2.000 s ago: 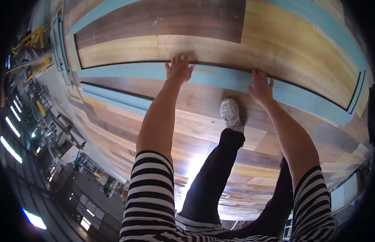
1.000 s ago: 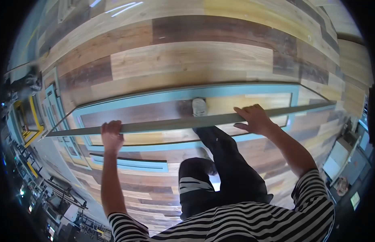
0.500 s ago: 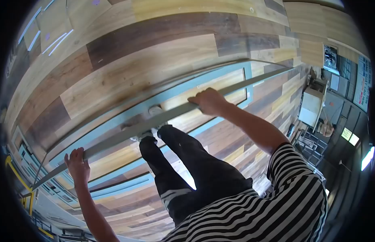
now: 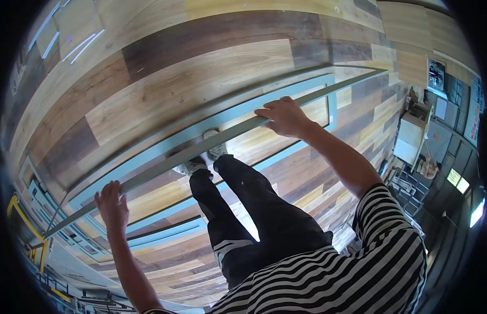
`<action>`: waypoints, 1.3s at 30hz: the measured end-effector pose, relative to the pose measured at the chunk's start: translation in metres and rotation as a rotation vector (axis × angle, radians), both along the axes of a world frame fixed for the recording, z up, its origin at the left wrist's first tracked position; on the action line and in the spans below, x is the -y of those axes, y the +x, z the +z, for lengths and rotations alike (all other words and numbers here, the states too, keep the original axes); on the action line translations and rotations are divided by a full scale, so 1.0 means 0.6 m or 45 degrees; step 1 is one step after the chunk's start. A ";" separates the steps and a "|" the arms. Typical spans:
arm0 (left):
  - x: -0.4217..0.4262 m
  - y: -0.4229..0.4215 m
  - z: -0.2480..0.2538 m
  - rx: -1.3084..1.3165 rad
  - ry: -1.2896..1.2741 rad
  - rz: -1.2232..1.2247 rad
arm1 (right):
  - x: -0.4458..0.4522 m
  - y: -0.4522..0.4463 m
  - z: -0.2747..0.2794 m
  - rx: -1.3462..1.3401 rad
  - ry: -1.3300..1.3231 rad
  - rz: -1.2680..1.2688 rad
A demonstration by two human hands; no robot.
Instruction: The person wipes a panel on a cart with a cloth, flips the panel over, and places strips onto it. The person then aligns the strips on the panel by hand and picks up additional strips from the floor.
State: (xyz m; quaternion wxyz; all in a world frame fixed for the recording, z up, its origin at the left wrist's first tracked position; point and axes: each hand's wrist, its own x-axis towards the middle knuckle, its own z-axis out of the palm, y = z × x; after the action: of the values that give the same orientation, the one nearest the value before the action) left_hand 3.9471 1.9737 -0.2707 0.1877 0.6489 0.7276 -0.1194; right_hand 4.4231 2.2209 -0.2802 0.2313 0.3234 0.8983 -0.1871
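Observation:
A long grey-green frame [image 4: 199,149] stands on edge across the view, its near bar running from lower left to upper right. My right hand [image 4: 286,119] has its fingers and thumb over this bar, right of the middle. Towards the left end, my left hand [image 4: 113,206] grips the same bar, its fingers partly spread across it. Beneath the bar, a light-blue frame [image 4: 165,213] lies flat on the plank floor, with my shoes [image 4: 217,149] close to it.
More light-blue frames [image 4: 50,206] lie at the left, near a yellow metal rail [image 4: 23,220]. White strips [image 4: 84,47] are on the floor at the upper left. A white cabinet [image 4: 409,137] and stacked metal parts [image 4: 408,186] stand at the right.
The grey-green frame's near bar has moved slightly away from my body, with both hands still on it. The whole view has shifted a little to the right.

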 end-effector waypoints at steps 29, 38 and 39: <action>0.006 0.021 0.024 0.037 0.007 0.208 | 0.040 -0.106 0.037 -0.007 -0.266 0.017; 0.010 0.057 -0.004 0.022 0.067 0.226 | 0.045 -0.111 -0.017 -0.240 -0.259 -0.064; 0.006 0.059 -0.009 0.066 -0.005 0.213 | 0.046 -0.115 -0.020 -0.226 -0.279 -0.033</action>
State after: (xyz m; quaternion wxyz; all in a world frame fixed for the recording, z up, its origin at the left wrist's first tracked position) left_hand 3.9825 1.9698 -0.2761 0.2171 0.5884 0.7739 -0.0879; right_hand 4.3543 2.1933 -0.2922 0.1826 0.2898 0.8851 -0.3150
